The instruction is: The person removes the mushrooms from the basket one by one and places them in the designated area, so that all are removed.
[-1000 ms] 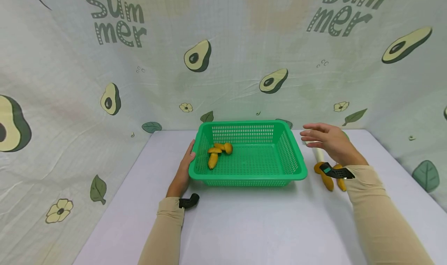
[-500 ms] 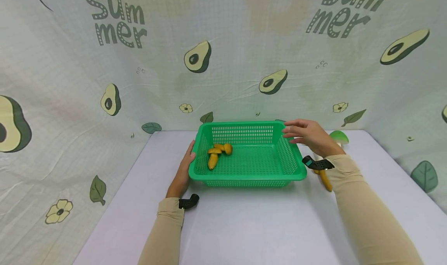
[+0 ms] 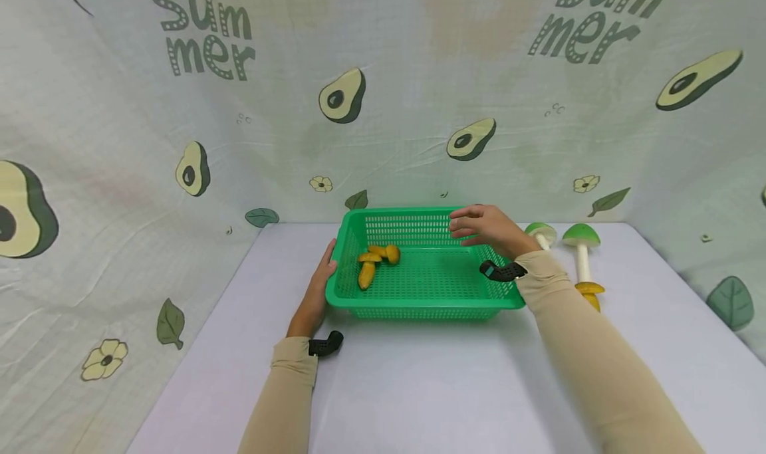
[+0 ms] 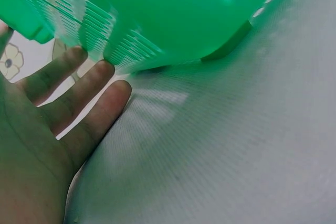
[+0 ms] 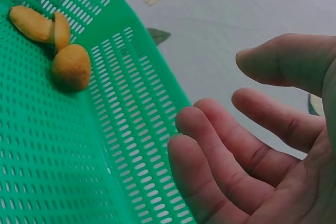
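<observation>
A green plastic basket [image 3: 419,304] with slotted walls stands on the table. Inside its left part lie two yellow-brown toy-like mushrooms, one pointing towards me [image 3: 367,276] and one on its side [image 3: 391,254]. My left hand [image 3: 316,291] rests against the basket's left side; in the left wrist view its straight fingertips [image 4: 107,69] touch the slotted wall. Over the right part of the basket hovers my right hand [image 3: 491,229], with relaxed fingers and nothing in them. The right wrist view shows the thumb [image 5: 283,61] apart from the fingers, and both mushrooms beyond.
Right of the basket lie two green-capped, white-stemmed mushrooms [image 3: 581,236] [image 3: 541,230] and a yellow-brown one [image 3: 590,288], partly hidden by the right sleeve [image 3: 574,321]. A printed cloth [image 3: 407,95] hangs behind the white table [image 3: 419,387].
My right hand has moved left, from above the mushrooms at the right to over the basket. The green-capped mushrooms have come into sight. The left hand and basket stay put.
</observation>
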`<state>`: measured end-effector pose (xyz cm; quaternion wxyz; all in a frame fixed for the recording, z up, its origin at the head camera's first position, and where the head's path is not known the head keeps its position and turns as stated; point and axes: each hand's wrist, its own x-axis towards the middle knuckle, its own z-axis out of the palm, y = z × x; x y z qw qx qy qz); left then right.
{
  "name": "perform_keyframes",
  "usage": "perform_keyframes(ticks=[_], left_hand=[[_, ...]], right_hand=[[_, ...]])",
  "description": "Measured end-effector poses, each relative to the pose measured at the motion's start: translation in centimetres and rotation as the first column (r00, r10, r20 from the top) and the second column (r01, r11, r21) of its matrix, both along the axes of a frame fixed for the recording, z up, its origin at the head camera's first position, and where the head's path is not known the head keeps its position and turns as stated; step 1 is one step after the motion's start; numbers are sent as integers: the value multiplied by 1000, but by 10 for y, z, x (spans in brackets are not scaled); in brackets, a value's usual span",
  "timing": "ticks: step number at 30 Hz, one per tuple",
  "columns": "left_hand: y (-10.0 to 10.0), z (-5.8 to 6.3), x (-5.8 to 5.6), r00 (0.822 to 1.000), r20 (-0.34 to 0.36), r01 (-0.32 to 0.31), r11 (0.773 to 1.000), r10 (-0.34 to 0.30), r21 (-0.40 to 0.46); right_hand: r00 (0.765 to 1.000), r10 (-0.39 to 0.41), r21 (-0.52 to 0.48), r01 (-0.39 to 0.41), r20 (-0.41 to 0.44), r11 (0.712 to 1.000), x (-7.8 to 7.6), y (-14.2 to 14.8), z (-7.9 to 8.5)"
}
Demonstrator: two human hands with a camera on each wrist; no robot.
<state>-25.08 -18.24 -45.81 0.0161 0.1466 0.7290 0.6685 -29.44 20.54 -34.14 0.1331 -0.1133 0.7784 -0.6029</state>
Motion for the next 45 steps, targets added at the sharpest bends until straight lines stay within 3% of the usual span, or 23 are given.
perform_keyframes(ticks=[14,26,37,45], left_hand=[[0,-1,0,1000,-7,2,1000,-2,-16],[1,-1,-1,1000,-14,10,1000,-10,2],[5,-1,-3,999,-3,32,999,-32,15],[-3,2,1,1000,-3,13,1000,-13,-8]], right_hand=[[996,5,55,-10,90,998,-22,-36,-16],[996,83,165,-89,43,982,-31,-75,-24],[989,135,234,-144,56,962,-36,-91,-35],[982,181,332,-186,47,925,-42,-113,-41]])
